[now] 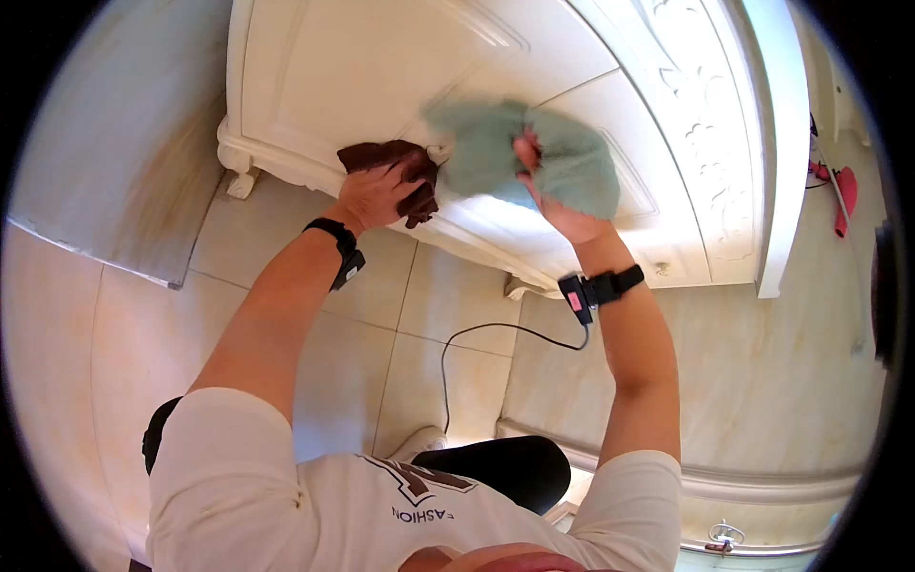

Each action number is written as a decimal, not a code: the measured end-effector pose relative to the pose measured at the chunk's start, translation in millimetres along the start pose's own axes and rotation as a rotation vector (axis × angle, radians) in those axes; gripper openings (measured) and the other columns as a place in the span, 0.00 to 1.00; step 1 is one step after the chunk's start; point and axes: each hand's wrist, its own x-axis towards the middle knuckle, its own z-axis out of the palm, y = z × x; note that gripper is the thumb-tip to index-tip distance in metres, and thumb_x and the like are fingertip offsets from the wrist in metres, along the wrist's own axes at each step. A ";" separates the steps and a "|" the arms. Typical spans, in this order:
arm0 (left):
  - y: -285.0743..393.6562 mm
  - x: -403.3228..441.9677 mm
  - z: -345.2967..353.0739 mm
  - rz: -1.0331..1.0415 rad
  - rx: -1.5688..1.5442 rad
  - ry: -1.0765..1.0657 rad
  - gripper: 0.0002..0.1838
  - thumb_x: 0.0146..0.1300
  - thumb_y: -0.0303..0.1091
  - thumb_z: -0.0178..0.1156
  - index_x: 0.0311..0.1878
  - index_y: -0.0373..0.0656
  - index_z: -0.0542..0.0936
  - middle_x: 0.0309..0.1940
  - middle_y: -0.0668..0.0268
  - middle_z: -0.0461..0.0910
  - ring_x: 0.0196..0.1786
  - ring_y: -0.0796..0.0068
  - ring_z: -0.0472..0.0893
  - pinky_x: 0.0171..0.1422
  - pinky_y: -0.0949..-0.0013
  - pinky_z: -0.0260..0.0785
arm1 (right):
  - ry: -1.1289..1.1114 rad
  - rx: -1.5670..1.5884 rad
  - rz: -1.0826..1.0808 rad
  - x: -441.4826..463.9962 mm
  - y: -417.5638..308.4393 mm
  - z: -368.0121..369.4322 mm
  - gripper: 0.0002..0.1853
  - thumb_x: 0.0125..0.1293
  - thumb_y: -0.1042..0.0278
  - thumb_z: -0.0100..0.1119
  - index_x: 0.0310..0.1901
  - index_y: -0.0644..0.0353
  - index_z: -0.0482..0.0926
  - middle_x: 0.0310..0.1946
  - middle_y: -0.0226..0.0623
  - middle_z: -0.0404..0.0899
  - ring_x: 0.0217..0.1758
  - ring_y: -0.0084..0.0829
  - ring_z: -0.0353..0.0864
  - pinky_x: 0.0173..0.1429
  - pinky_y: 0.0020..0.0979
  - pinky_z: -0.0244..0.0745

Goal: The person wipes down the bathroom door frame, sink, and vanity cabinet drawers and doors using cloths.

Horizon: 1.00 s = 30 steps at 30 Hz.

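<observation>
A white cabinet (pixel 362 67) with carved trim and panelled fronts fills the upper middle. My left hand (pixel 378 194) has its fingers bent over a dark brown cloth (pixel 381 153), pressed against the cabinet's front near its lower edge. To the right, my right hand (pixel 562 205) grips a pale green cloth (pixel 481 153), which lies spread over the cabinet front and is blurred at its left side. Part of the green cloth covers the fingers of my right hand. A small knob shows between the two cloths.
A grey panel (pixel 124 133) stands at the upper left. Tiled floor (pixel 353 372) lies below the cabinet. A black cable (pixel 467 332) hangs from the right wrist's strap. A pink object (pixel 845 198) is at the far right. Low down is a black-clad leg (pixel 515 467).
</observation>
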 end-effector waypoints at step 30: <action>-76.3 89.3 -102.3 0.106 0.173 0.201 0.27 0.50 0.48 0.61 0.57 0.63 0.76 0.65 0.70 0.71 0.63 0.67 0.71 0.62 0.56 0.62 | -0.009 -0.740 0.971 -122.6 147.1 -92.6 0.33 0.69 0.39 0.39 0.55 0.63 0.77 0.41 0.59 0.81 0.47 0.58 0.80 0.54 0.53 0.71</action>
